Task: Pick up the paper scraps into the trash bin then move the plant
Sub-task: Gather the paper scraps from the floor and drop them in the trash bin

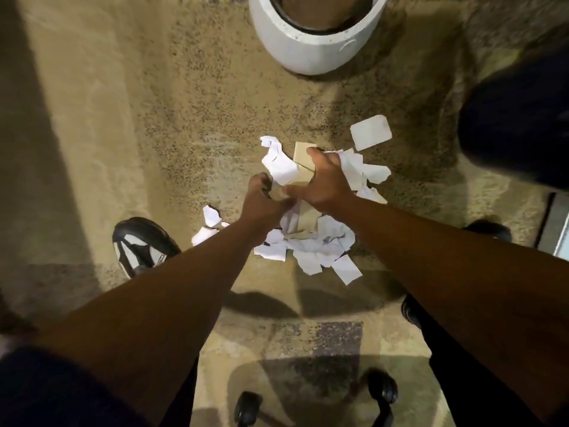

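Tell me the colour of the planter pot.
White, lightly speckled planter pot; seen in the head view.

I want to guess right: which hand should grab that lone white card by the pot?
Right hand. The white card lies just beyond it on that side; the left hand is farther away.

The white planter (311, 41) is cut off by the frame's top edge, its plant out of sight. A dark shape (520, 127) at the right edge, possibly a bin, is blurred. Both forearms cover part of the paper scraps (311, 241).
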A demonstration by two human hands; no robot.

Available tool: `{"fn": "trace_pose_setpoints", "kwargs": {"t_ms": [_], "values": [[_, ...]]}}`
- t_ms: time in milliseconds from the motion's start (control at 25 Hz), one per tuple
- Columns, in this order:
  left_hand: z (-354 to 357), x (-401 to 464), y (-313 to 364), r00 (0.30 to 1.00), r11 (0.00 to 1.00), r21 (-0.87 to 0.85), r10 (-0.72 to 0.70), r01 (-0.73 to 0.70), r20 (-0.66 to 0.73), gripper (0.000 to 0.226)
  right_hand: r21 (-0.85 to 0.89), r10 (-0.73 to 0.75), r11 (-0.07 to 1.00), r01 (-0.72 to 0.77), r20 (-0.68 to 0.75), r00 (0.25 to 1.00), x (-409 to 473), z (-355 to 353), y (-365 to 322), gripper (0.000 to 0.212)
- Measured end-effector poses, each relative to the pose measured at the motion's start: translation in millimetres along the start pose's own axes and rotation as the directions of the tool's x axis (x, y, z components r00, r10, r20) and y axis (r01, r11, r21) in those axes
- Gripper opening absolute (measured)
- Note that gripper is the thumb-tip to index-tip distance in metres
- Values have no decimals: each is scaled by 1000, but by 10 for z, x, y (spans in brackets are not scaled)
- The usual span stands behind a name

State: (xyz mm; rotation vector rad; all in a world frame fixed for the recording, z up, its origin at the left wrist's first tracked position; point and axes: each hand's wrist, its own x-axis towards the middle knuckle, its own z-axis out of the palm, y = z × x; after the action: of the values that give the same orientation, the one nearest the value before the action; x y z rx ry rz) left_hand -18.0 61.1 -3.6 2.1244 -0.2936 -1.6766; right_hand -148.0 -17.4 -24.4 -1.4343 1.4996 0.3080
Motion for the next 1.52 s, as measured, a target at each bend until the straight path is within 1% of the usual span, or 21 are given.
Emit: {"fn": "trace_pose_setpoints", "kwargs": {"t_ms": [40,120,200,240,320,400,480,560,600,640,720,800,840,920,1000,1040,1120,1240,1320,1440,1520], "values": [[33,59,-5,1000,999,-29,17,-18,-25,50,22,-9,1000,9,-17,1000,33,62,-58,88],[65,109,-6,998,996,-74,46,-49,-50,36,43,-46,998,48,-46,998,61,136,-134,58],[55,101,-22,997,998,-44,30,-33,-65,30,93,-44,994,49,-54,998,11,155,-157,32],[23,98,-41,997,1000,-18,19,-21,-70,27,116,-44,992,50,-59,997,-23,151,-147,24],[-86,93,-106,998,1000,11,18,-17,-52,22,155,-47,986,58,-74,996,-95,94,-106,19],[-239,86,-213,997,998,57,8,-4,-71,23,201,-13,979,29,-77,997,-141,1,-72,27],[-414,80,-356,985,973,224,-13,52,-173,18,192,3,981,4,-36,999,-137,-80,-34,48],[-577,65,-518,964,872,456,-63,178,-258,11,97,8,995,-12,45,999,-104,-120,-23,75],[-643,46,-596,957,821,522,-97,233,-275,11,22,14,1000,-15,71,997,-77,-120,-31,83],[-698,25,-666,953,791,555,-118,260,-278,9,-54,20,998,-15,80,997,-48,-105,-53,87],[-768,-16,-787,965,736,639,-76,223,-249,9,-175,16,985,-6,58,998,0,-65,-97,84],[-819,-31,-884,979,647,747,4,153,-205,20,-254,-42,966,44,15,999,35,-22,-150,74],[-852,-29,-917,979,617,776,43,131,-200,29,-276,-72,959,67,-9,997,56,1,-175,70],[-908,-11,-961,974,625,776,112,85,-196,57,-280,-86,958,66,-59,995,99,35,-199,74],[-947,0,-987,972,684,729,148,33,-183,83,-276,-72,960,47,-84,994,142,71,-223,88],[-960,4,-1007,974,710,705,154,10,-169,93,-287,-72,957,43,-91,993,163,91,-243,94],[-963,-1,-1051,980,737,675,159,-35,-123,103,-314,-93,948,58,-96,991,202,115,-298,103],[-956,-33,-1127,985,745,662,159,-79,-62,112,-321,-118,943,84,-89,989,244,160,-399,112],[-936,-65,-1187,982,724,681,183,-109,-37,115,-368,-144,923,114,-55,988,238,211,-456,111],[-864,-101,-1236,967,604,788,249,-116,-48,100,-488,-233,844,223,43,972,225,279,-518,100],[-836,-88,-1214,970,599,798,227,-70,-85,85,-554,-273,787,271,80,959,231,302,-544,85]]}}
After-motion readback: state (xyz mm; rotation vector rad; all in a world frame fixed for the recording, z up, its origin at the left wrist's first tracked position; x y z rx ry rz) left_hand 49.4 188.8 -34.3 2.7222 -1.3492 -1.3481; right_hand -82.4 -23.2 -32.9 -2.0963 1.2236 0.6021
